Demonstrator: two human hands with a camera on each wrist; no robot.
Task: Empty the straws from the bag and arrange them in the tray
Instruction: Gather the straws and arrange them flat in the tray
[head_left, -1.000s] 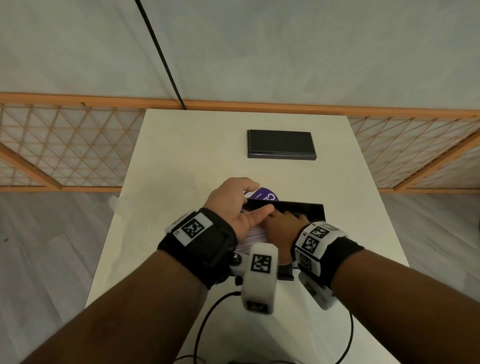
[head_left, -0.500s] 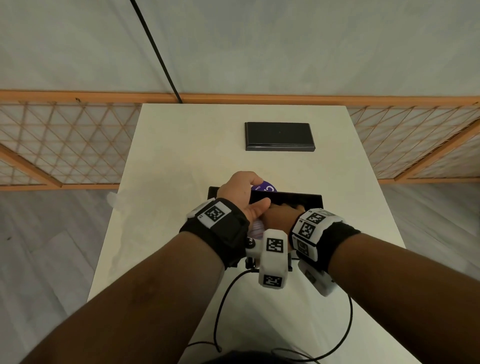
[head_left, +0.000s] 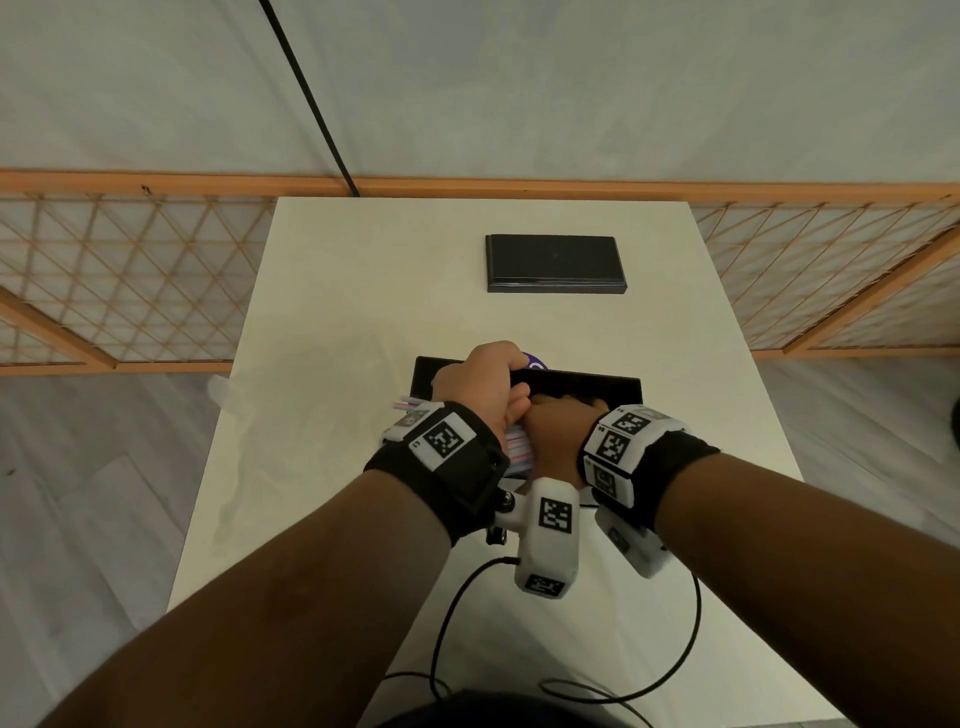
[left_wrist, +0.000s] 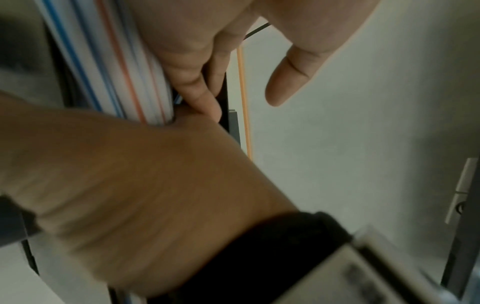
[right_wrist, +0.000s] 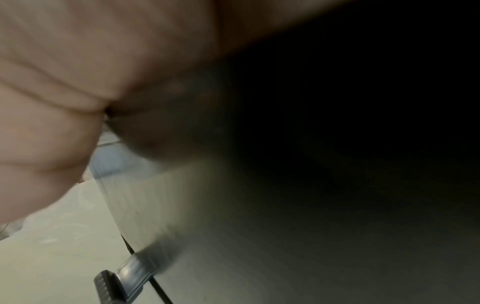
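Observation:
A black tray (head_left: 613, 378) sits on the table just ahead of me. My left hand (head_left: 483, 382) curls over the straw bag, whose purple label (head_left: 535, 360) shows past the knuckles. White straws with coloured stripes (head_left: 517, 449) stick out below that hand. In the left wrist view the straw bundle (left_wrist: 103, 61) lies against my curled fingers (left_wrist: 192, 82), with the thumb apart. My right hand (head_left: 558, 421) touches the left thumb, and its fingers reach forward, low inside the tray. The right wrist view is dark and blurred.
A second flat black tray (head_left: 556, 270) lies near the far end of the white table (head_left: 363, 291). Black cables (head_left: 457, 597) loop on the table near my forearms. A wooden lattice rail (head_left: 130, 280) runs behind the table.
My left hand has turned and drawn back toward me with the bag. Straw ends now show by its wrist. The right hand has stayed in the tray.

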